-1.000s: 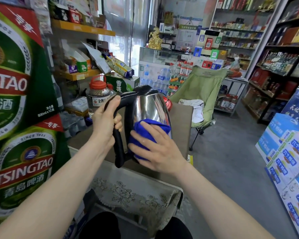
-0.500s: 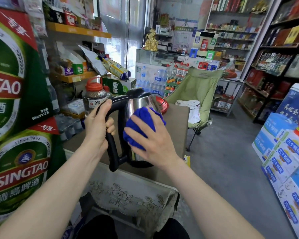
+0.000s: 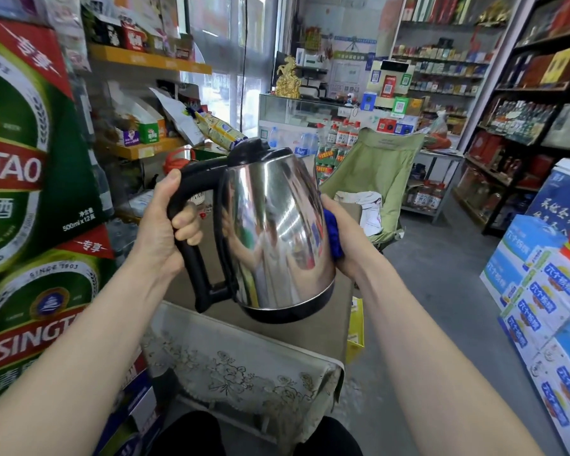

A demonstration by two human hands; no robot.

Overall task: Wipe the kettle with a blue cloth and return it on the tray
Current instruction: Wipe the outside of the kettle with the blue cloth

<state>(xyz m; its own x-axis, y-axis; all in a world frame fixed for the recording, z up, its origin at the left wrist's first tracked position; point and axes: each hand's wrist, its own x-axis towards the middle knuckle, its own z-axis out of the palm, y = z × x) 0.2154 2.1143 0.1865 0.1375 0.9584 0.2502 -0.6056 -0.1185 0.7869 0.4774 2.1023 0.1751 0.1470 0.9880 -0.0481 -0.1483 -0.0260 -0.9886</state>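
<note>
Kettle (image 3: pixel 277 232) was in the air mid-frame, tilted, clear of the table (image 3: pixel 310 334) at its 6 o'clock. Left hand (image 3: pixel 160 232) at 9 o'clock had fingers wrapped round the black handle (image 3: pixel 191 258). Right hand (image 3: pixel 349 238) at 3 o'clock pressed blue cloth (image 3: pixel 333 235) to the steel wall; fingers hidden behind kettle, can't tell their curl

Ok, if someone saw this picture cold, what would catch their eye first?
The shiny stainless-steel kettle held up mid-frame stands out first; the left hand grips its black handle, and the right hand presses a bright blue cloth against its right side. Next come the big green and red beer cartons stacked at the left edge, and the blue and white boxes piled at the right.
</note>
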